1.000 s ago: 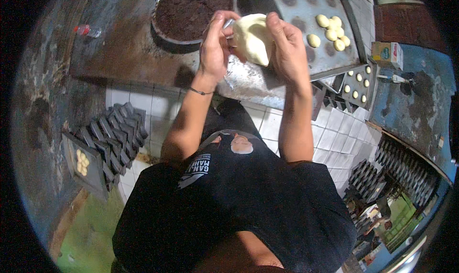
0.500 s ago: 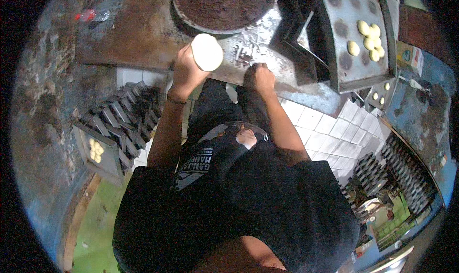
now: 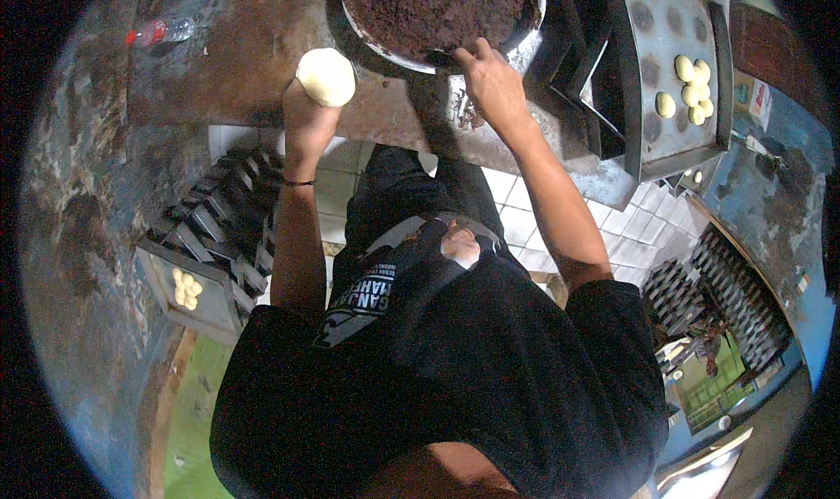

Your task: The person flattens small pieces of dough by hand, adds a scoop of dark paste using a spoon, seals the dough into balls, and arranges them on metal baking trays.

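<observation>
A flat, round piece of pale dough lies across my left hand. The fingers of that hand are mostly beneath the dough, holding it up above the table's near edge. My right hand reaches to the near rim of a large round basin, which holds dark brown crumbly filling. Its fingers are bent together at the rim, and a dark bit shows by the fingertips, too small to name.
At right, a metal tray with several pale dough balls rests on stacked dark trays. Another tray with dough balls stands lower left by more stacked trays. A plastic bottle with a red cap lies far left.
My right hand has moved forward from the table's near edge to the basin rim. My left hand, with the dough, has shifted left. The view has swung slightly.
</observation>
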Demonstrator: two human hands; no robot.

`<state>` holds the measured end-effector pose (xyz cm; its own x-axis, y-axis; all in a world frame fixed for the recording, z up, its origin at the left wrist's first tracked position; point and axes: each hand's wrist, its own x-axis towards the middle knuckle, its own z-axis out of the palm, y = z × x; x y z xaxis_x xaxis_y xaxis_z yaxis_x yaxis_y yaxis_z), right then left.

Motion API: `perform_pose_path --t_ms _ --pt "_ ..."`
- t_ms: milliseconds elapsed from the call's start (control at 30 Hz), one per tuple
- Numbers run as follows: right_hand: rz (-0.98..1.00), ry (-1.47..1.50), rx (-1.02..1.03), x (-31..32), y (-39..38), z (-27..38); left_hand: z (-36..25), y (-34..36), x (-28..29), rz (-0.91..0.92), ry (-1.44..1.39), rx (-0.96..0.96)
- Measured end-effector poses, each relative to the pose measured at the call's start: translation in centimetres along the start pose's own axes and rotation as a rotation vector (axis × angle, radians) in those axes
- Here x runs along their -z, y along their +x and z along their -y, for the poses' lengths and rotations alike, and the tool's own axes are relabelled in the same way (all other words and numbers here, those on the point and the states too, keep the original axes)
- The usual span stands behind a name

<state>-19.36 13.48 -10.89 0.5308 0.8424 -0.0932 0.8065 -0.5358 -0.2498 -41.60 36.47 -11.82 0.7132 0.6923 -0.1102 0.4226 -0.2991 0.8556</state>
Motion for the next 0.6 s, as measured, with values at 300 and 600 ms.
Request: perform_pose_path --t_ms 300,600 --pt "0.378 0.227 -0.103 -1.8 3.8 -4.4 -3.6 1.8 1.3 -0.051 0.140 -0.123" --pt "0.193 0.064 0.008 -3.0 2.8 0.2 -2.3 2.7 -0.2 0.029 -0.160 0.071"
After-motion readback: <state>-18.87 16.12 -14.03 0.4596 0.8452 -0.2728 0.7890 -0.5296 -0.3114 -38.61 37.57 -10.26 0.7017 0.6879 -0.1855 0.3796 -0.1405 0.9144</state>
